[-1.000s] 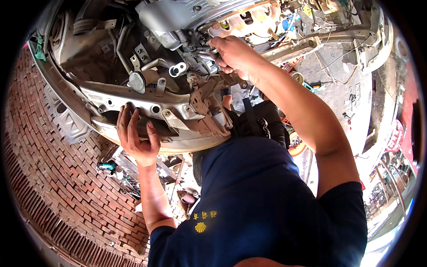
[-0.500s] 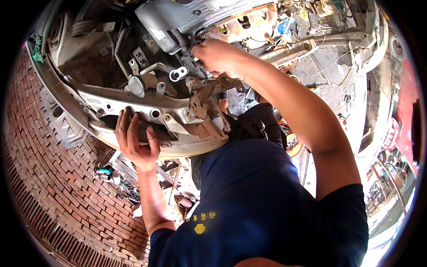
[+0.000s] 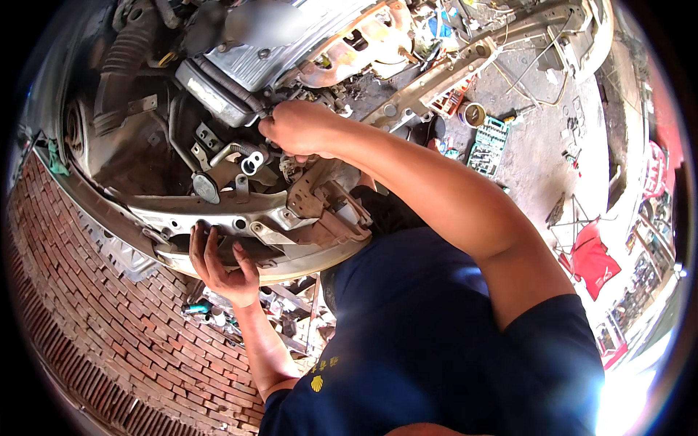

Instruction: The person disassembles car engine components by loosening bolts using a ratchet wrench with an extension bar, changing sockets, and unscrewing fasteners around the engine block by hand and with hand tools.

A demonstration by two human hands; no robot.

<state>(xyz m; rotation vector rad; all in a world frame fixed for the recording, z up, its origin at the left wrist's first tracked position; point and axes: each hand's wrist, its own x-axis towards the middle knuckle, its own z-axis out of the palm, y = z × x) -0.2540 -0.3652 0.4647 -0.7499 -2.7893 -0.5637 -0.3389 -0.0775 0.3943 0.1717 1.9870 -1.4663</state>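
My left hand (image 3: 225, 269), its fingers spread, rests open against the front crossmember (image 3: 211, 218) and the pale bumper edge (image 3: 291, 270) of a car. My right hand (image 3: 299, 129) reaches into the engine bay with its fingers curled closed beside the engine. What they hold, if anything, is hidden behind the hand. Next to it, a pipe with a shiny two-hole end fitting (image 3: 252, 163) sticks up. A round capped part (image 3: 206, 187) stands just behind the crossmember. The silver engine cover (image 3: 273, 47) lies beyond my right hand.
A rusty exhaust manifold (image 3: 356, 45) lies along the engine's side. On the floor to the right are a teal socket tool case (image 3: 488, 149), a round tin (image 3: 472, 114) and a red cloth-like piece (image 3: 595, 260). Brick paving (image 3: 131, 327) covers the left.
The view has shifted, bringing the tool case and red piece into sight. My right hand stays at the same spot by the engine, turned slightly. My left hand keeps its place on the car's front.
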